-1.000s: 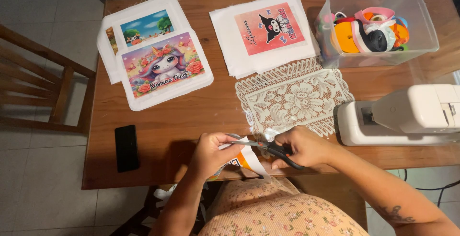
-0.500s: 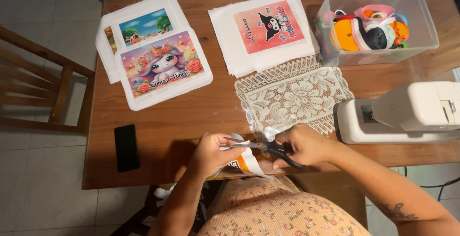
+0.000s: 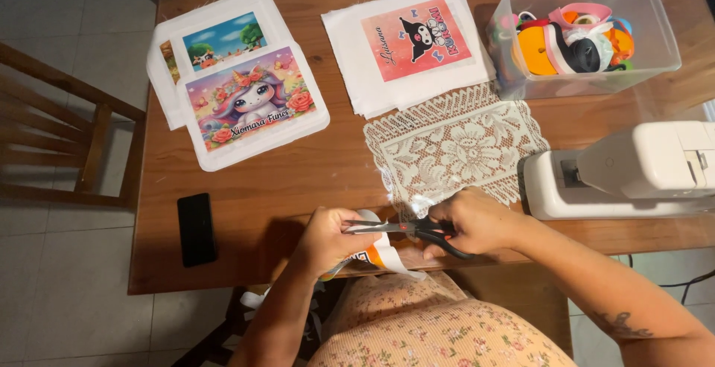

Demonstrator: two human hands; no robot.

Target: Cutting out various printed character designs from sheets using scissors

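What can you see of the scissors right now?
The scissors have slim metal blades, a red pivot spot and dark handles. They lie roughly level, blades pointing to the person's left, above the table's near edge. The right hand grips the handles; the blades meet a white printed fabric piece held by the left hand.

On the table (image 3: 313,181): printed sheets (image 3: 238,88) upper left, tub (image 3: 585,36) upper right (sewing machine (image 3: 633,170) below it), doily (image 3: 454,147) centre, phone (image 3: 196,228) lower left.

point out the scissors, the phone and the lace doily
scissors (image 3: 387,227), head view, on the blades between the two hands
phone (image 3: 196,228), head view, middle of its dark face
lace doily (image 3: 456,151), head view, on the central flower pattern
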